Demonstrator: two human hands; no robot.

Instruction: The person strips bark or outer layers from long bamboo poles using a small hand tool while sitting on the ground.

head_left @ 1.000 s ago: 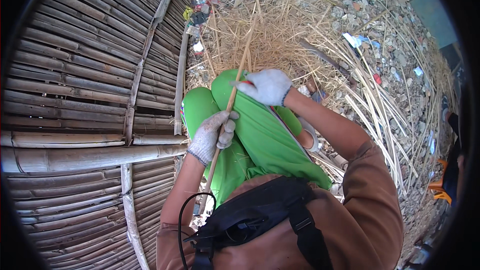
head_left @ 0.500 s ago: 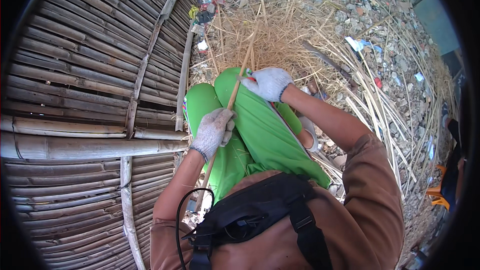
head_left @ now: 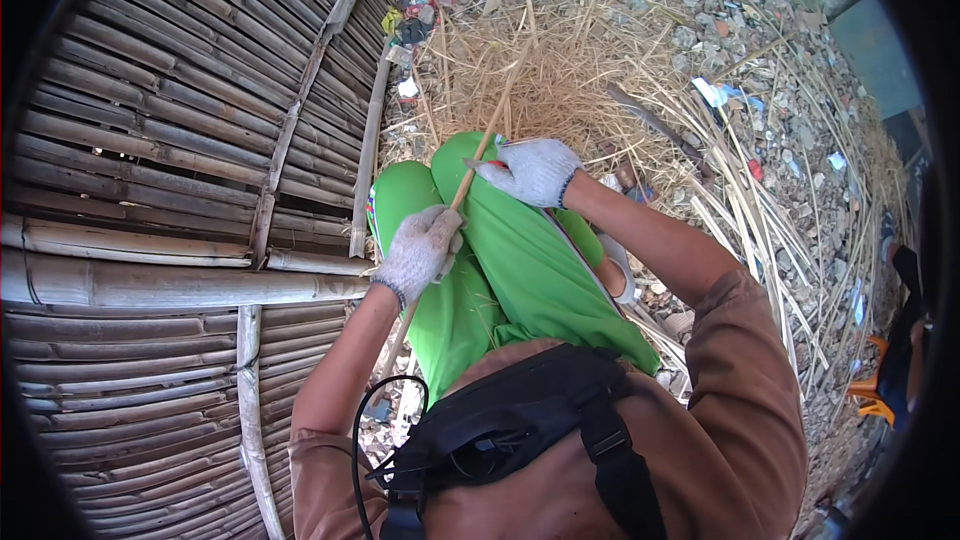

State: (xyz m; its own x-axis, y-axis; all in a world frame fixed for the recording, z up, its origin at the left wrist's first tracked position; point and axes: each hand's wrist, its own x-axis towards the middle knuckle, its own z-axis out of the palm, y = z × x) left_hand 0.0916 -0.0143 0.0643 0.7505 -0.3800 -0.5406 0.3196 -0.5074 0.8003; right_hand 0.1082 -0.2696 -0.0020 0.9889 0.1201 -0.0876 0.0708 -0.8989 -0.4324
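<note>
A long, thin bamboo strip (head_left: 494,121) slants across my green-trousered knees, from beside my waist up toward the straw. My left hand (head_left: 421,248), in a pale knitted glove, is closed round it over my left thigh. My right hand (head_left: 540,172), gloved alike, is closed above my right knee on what looks like a small knife (head_left: 474,164). Only a short bit of its blade shows, lying against the strip; its handle is hidden in my fist.
A bamboo slat wall (head_left: 180,140) stands close on my left, with a thick bamboo pole (head_left: 180,282) across it. Straw-like shavings (head_left: 550,80) lie ahead over rubble and litter. Split bamboo strips (head_left: 765,240) lie on my right, near an orange object (head_left: 872,400).
My right hand and the blade have moved slightly toward me and left along the strip. My left hand has shifted slightly up and left, still holding the strip.
</note>
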